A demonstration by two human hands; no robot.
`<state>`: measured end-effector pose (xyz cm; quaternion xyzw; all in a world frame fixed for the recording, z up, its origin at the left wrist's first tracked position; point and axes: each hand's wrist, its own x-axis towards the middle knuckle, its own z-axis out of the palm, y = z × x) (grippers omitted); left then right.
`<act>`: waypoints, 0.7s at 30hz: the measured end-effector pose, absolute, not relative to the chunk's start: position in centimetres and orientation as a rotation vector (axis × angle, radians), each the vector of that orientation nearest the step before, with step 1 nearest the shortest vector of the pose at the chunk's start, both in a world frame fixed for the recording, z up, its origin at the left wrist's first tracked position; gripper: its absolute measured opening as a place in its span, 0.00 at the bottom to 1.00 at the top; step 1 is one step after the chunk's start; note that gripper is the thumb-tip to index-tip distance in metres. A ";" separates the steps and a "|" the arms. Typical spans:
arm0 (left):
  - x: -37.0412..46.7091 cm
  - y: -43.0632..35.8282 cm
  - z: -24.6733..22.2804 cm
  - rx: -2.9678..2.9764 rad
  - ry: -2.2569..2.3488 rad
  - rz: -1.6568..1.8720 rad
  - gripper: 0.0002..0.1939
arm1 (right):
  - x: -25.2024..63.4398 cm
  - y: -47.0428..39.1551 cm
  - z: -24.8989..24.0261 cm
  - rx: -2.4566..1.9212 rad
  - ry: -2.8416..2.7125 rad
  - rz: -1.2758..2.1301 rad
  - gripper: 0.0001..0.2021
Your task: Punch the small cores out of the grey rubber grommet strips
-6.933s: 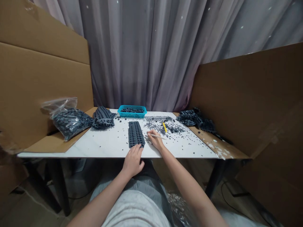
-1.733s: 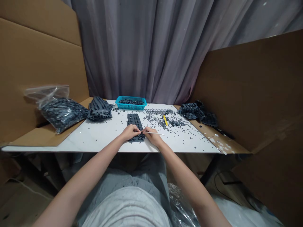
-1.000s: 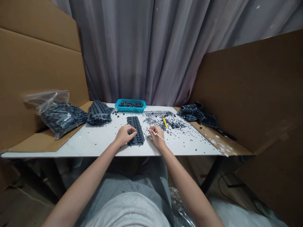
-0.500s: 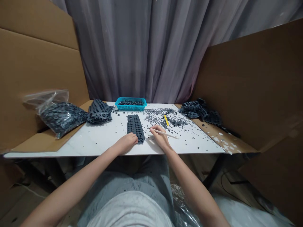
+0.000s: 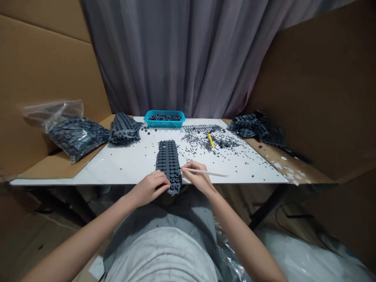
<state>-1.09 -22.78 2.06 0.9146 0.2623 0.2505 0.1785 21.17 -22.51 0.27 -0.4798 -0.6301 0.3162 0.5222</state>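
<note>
A dark grey perforated rubber sheet (image 5: 168, 156) lies lengthwise at the front of the white table, its near end sticking out past the edge. My left hand (image 5: 152, 186) grips the sheet's near left side, thumb on top. Pinched in my right hand (image 5: 196, 175) is a thin white stick (image 5: 211, 172) with a dark tip. That tip points at the sheet's right edge; whether it touches is too small to tell. Many small dark bits (image 5: 190, 141) are scattered behind and to the right of my right hand.
At the back stands a blue basket (image 5: 164, 124) of dark pieces. A yellow tool (image 5: 210, 140) lies among the bits. To the left are stacked sheets (image 5: 125, 129) and a clear bag (image 5: 78, 137); at right, a dark pile (image 5: 249, 124). Cardboard walls (image 5: 317, 98) flank the table.
The sheet has come nearer, its near end now over the table edge. My left hand has moved with it, and the stick's tip is now closer to the sheet. The camera view has shifted slightly.
</note>
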 end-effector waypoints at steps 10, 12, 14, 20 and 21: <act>1.3 -20.2 1.2 2.469 1.025 0.829 0.05 | 20.8 -24.9 -1.5 -1.085 -1.643 0.691 0.04; 1.7 -19.9 1.0 2.450 1.047 0.808 0.05 | 20.7 -24.8 -1.6 -1.081 -1.656 0.701 0.04; 1.9 -19.6 0.9 2.436 1.066 0.790 0.05 | 20.7 -24.8 -1.5 -1.080 -1.674 0.695 0.04; 2.0 -19.5 0.8 2.428 1.079 0.771 0.05 | 20.7 -25.0 -1.4 -1.075 -1.686 0.679 0.03; 2.0 -19.5 0.8 2.428 1.078 0.777 0.05 | 20.7 -25.0 -1.4 -1.073 -1.684 0.689 0.03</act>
